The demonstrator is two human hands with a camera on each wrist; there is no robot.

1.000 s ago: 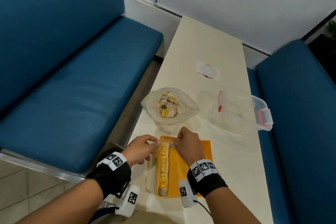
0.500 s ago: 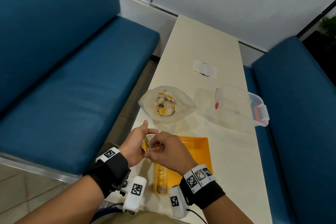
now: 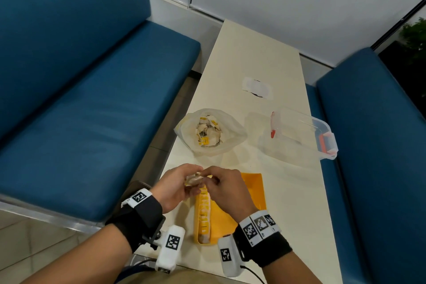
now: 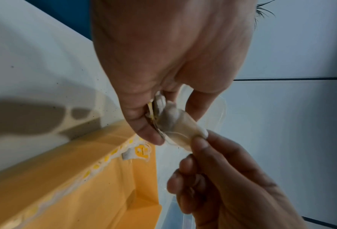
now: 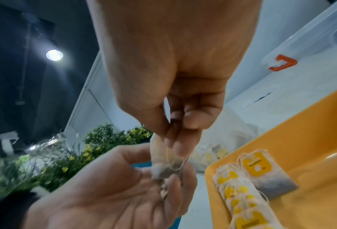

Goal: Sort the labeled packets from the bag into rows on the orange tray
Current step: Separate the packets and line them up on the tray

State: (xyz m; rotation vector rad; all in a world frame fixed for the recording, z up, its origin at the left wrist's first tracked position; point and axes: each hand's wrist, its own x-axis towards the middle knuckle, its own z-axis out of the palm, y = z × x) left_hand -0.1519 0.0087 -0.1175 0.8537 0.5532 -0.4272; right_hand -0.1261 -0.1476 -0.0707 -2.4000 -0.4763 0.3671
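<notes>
Cream tabletop [image 3: 283,191] is lying beneath both hands, left hand [image 3: 175,185] and right hand [image 3: 227,189] pinching one pale paper packet [image 3: 193,178], hovering just beyond the orange plastic tray [image 3: 252,191], whose packet row [image 3: 202,212] is running back toward the wrists.

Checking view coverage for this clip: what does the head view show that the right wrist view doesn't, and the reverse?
Only the head view shows the whole scene: the full table, the open bag of packets beyond the hands, a white paper further back, and the blue benches.

Only the right wrist view shows the yellow labels on the tray's row of packets sharply, plus a flowering plant.

Both show the left hand and right hand pinching one packet over the orange tray, and the clear container.
</notes>
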